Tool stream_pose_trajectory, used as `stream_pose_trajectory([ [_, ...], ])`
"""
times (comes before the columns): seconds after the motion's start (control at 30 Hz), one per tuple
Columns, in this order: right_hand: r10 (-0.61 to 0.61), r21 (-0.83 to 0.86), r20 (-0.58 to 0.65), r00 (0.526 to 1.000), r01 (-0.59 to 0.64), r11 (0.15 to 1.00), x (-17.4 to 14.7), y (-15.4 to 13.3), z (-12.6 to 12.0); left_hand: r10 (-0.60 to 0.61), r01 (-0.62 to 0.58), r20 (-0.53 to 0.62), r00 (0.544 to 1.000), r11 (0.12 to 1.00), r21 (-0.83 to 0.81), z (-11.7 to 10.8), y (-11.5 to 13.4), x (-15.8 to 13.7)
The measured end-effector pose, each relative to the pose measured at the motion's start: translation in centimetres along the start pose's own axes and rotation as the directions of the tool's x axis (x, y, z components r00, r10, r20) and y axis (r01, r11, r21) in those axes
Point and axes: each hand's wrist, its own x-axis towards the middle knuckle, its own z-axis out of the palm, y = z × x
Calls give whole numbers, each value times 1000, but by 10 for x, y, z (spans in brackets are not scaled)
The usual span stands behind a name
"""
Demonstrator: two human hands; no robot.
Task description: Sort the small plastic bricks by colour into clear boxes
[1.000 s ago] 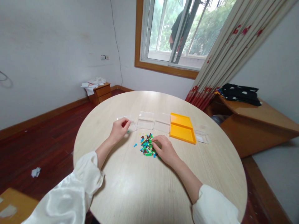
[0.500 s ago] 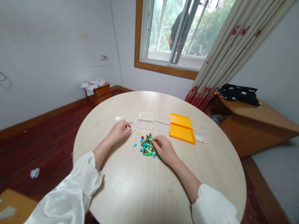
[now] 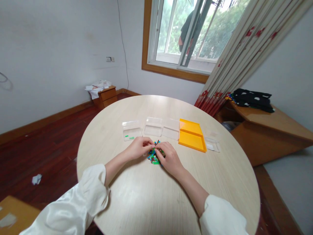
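Observation:
A small heap of building bricks, mixed green, blue, brown and yellow, lies on the round table. My left hand reaches over the heap's left side with thumb and fingertips pinched together. From the right, my right hand bends over the heap, its fingers also drawn together. The fingertips of both hands nearly meet above the bricks, and whatever is between them is too small or hidden to make out. Beyond my left hand stands an open clear plastic box with a few green bricks inside.
Two more open clear boxes stand in the row behind the heap. Right of them are an open yellow box and a smaller clear case. The round table has its edge near both forearms.
My left hand has moved right and nearer, from the leftmost clear box to the heap, uncovering green bricks in that box. My right hand has shifted slightly over the heap.

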Motion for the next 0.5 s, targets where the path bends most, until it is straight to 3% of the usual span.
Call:
stream_pose_trajectory([
  [0.13,9,10,10,1000,-9,1000,0,0,1,-41,47,43,998,987,-151,2,-4,1],
  [0.27,22,28,-4,1000,-22,999,1,3,-3,-25,33,46,999,986,-166,0,-6,3],
  [0.37,87,5,16,996,-87,996,1,9,-11,17,-21,-107,994,999,-33,-9,-9,7],
  [0.5,202,-65,187,961,-193,979,-2,16,-21,93,41,-379,921,942,332,-31,-14,10],
])
